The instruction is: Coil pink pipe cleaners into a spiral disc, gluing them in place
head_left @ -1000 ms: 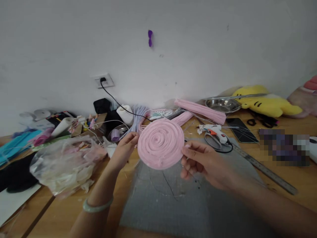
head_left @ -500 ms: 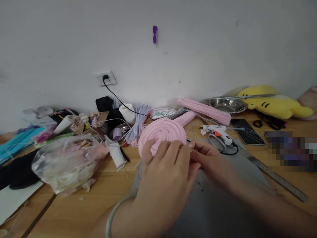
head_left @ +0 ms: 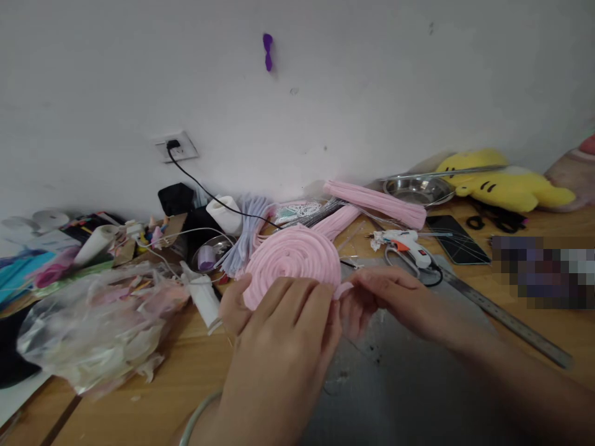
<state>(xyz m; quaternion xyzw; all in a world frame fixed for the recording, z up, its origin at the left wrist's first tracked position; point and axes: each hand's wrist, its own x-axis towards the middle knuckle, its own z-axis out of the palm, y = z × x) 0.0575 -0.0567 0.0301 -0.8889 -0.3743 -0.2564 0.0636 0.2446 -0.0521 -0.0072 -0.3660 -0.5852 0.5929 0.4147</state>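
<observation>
A flat pink spiral coil point(head_left: 297, 254), wound from fuzzy strips like pipe cleaners, is held up above the grey mat point(head_left: 395, 384). My left hand point(head_left: 283, 334) is closed on its near side, thumb at the left rim and fingers across the front. At the coil's right edge, my right hand point(head_left: 385, 297) pinches a short pink end of the strip that sticks out from the rim. Part of the coil's lower side is hidden behind my left fingers.
Right of the hands lie a glue gun point(head_left: 409, 244), a steel ruler point(head_left: 506, 319) and a phone point(head_left: 458, 238). Pink pipe cleaners point(head_left: 376, 201) lie behind, near a metal bowl point(head_left: 418, 189). A plastic bag of scraps point(head_left: 102, 328) sits at left.
My right hand has moved away from my left hand, and the pink end between them now shows. More of the coil's face is visible. The whole view has shifted slightly.
</observation>
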